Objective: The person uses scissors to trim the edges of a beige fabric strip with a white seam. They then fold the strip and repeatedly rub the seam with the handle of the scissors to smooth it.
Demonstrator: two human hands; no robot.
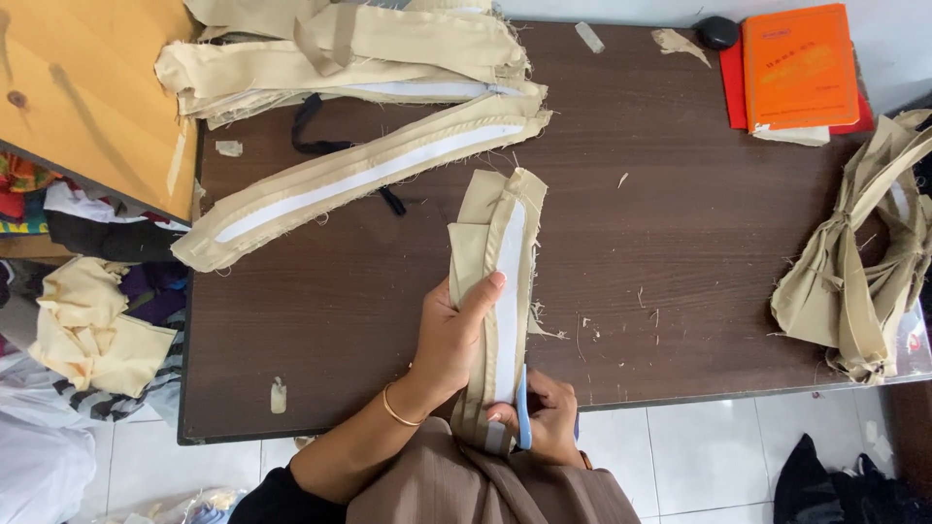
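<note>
Dark table (680,252) over white tiles; left hand (449,335) grips beige strip (495,281); right hand (549,422) clasps scissors (522,408).

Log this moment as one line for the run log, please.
left hand: grips beige fabric strip | right hand: holds blue-handled tool at strip's lower end | brown table: stacked strips, tied bundle
</note>
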